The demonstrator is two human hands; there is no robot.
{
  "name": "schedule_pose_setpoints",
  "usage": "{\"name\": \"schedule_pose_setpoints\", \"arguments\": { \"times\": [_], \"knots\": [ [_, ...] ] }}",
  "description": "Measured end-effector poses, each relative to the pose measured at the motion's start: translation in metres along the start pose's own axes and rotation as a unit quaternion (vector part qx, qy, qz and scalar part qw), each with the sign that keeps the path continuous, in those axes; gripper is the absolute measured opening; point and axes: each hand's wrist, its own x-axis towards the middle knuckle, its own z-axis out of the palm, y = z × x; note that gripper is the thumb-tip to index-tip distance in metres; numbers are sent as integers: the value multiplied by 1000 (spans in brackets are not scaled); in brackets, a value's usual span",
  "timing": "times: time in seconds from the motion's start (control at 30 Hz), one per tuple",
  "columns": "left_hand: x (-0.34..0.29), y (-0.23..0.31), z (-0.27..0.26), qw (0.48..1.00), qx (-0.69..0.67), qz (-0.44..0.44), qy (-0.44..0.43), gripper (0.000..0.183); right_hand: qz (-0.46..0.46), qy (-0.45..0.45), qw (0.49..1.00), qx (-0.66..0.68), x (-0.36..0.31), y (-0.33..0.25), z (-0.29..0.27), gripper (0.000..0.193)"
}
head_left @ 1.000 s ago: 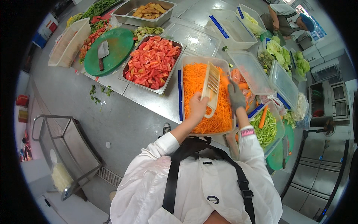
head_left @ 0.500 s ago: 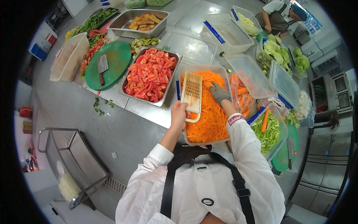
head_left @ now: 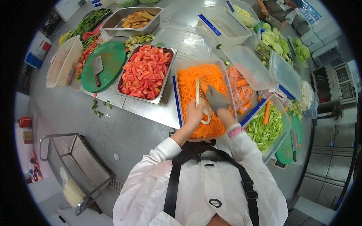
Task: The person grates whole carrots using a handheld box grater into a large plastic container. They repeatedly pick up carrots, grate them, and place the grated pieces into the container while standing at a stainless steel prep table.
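Note:
My left hand point(head_left: 194, 115) is closed around the handle end of a cream-coloured grater point(head_left: 204, 107), which stands tilted nearly on edge. My right hand point(head_left: 217, 99), in a grey glove, is closed on a carrot point(head_left: 204, 87) and presses it to the grater's right-facing side. Part of the carrot is hidden by the glove. Under both hands, shredded carrot point(head_left: 190, 75) fills a clear plastic tub with a blue side clip point(head_left: 176, 101). A bag of whole carrots point(head_left: 241, 92) lies against the tub's right side.
Left of the tub is a steel pan of cut tomatoes point(head_left: 147, 71), then a green board point(head_left: 113, 62) with a cleaver point(head_left: 97, 67). At right are a tub of chopped green vegetables point(head_left: 264, 133) and a green board with a knife point(head_left: 294, 145). A co-worker point(head_left: 277, 9) stands far right.
The grater has turned from lying face up to nearly on edge, facing my right hand. My right hand has shifted lower along it with the carrot. The whole view has moved slightly.

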Motion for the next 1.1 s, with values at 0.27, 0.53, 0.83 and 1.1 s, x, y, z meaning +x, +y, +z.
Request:
{"name": "schedule_pose_setpoints", "arguments": {
  "times": [0.27,0.53,0.83,1.1],
  "knots": [
    [9,15,-10,999,1,33,35,15,-54,-91,994,-15,-55,-5,-47,51],
    [-18,21,18,989,96,115,15,16,-40,70,995,55,31,40,-3,48],
    [-23,30,34,989,71,126,-23,17,32,69,997,21,11,33,-28,45],
    [-9,31,20,996,54,70,-3,12,-83,28,996,-23,-50,16,-18,42]
  ]
}}
